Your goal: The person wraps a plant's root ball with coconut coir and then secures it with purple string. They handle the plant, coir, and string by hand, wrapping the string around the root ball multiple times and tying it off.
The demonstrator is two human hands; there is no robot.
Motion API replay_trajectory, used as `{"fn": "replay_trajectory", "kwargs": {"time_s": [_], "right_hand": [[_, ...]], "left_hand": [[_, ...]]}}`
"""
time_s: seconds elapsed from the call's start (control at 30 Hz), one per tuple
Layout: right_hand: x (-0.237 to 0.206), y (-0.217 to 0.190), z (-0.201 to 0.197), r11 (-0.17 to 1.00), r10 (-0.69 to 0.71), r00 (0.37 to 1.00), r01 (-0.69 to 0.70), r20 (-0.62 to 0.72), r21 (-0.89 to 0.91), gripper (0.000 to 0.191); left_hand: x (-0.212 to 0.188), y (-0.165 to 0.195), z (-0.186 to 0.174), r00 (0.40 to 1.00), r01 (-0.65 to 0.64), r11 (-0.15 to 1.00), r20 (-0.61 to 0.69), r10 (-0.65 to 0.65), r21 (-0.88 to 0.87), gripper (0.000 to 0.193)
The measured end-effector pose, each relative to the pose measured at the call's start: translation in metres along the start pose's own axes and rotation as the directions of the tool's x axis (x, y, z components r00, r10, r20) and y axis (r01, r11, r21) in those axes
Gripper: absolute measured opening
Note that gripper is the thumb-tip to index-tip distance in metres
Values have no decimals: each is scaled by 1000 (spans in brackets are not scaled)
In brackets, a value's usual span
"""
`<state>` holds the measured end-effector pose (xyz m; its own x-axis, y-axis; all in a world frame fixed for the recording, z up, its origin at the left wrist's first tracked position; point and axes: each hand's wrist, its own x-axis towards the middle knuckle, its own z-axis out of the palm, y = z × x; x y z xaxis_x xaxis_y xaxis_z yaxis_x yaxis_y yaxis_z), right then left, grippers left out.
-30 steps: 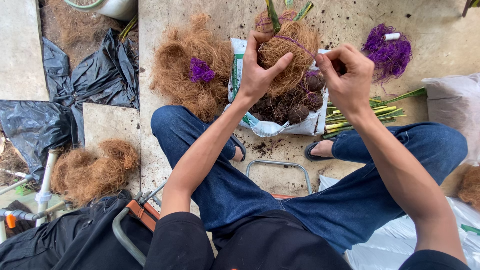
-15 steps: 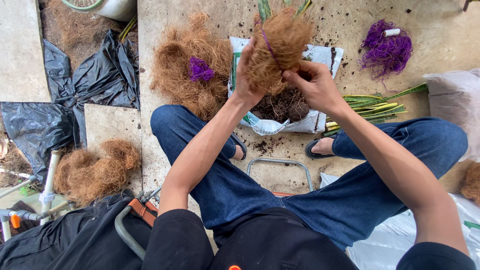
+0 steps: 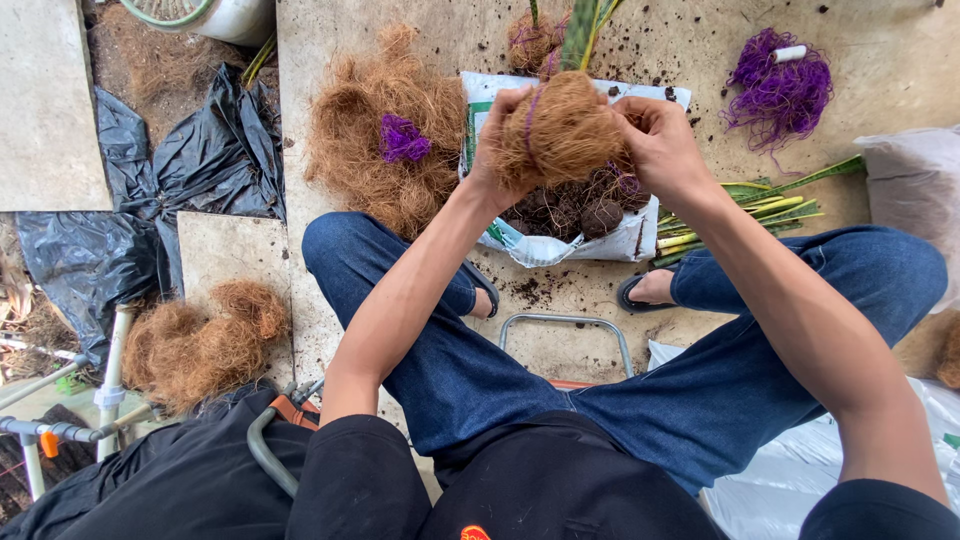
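Both my hands hold a ball of brown coconut fibre [image 3: 560, 135] wrapped around the base of a green plant [image 3: 585, 25]. My left hand [image 3: 500, 140] cups its left side and my right hand [image 3: 655, 140] grips its right side. A purple string [image 3: 530, 115] runs over the ball. Beneath it lies an open white bag [image 3: 560, 245] with dark soil clumps [image 3: 580, 205] inside.
A heap of loose brown fibre [image 3: 380, 140] with a purple string tuft [image 3: 402, 138] lies to the left. A tangle of purple string [image 3: 775, 90] sits at the upper right, green cut leaves [image 3: 760, 205] to the right, black plastic sheets [image 3: 150, 200] and another fibre heap [image 3: 200, 340] at the left.
The fibre ball has been lowered and turned in my hands. My right hand moved from pulling string out at the side to gripping the ball's right side.
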<state>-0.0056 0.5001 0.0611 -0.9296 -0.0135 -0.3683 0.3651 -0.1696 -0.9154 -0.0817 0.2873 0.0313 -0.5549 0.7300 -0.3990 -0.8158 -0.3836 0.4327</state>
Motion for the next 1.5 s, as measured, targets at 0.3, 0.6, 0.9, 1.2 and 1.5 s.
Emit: {"fn": "replay_trajectory", "kwargs": {"time_s": [0.3, 0.6, 0.9, 1.2, 1.5], "right_hand": [[4, 27, -17, 956, 178, 984, -171, -7, 237, 29], [3, -5, -40, 1000, 4, 995, -4, -101, 4, 23], [-12, -23, -29, 995, -55, 997, 51, 46, 80, 17], [-17, -28, -4, 990, -65, 995, 74, 82, -119, 21], [-19, -48, -3, 973, 52, 992, -23, 118, -231, 24]], "left_hand": [[-8, 3, 25, 987, 137, 954, -118, -108, 266, 66], [-8, 3, 28, 986, 129, 900, 42, -161, 417, 53], [7, -15, 8, 999, 19, 899, 25, -33, 437, 54], [10, -13, 9, 976, -120, 919, -124, 179, 376, 67], [7, -8, 14, 940, -286, 893, -78, 331, 348, 67]]}}
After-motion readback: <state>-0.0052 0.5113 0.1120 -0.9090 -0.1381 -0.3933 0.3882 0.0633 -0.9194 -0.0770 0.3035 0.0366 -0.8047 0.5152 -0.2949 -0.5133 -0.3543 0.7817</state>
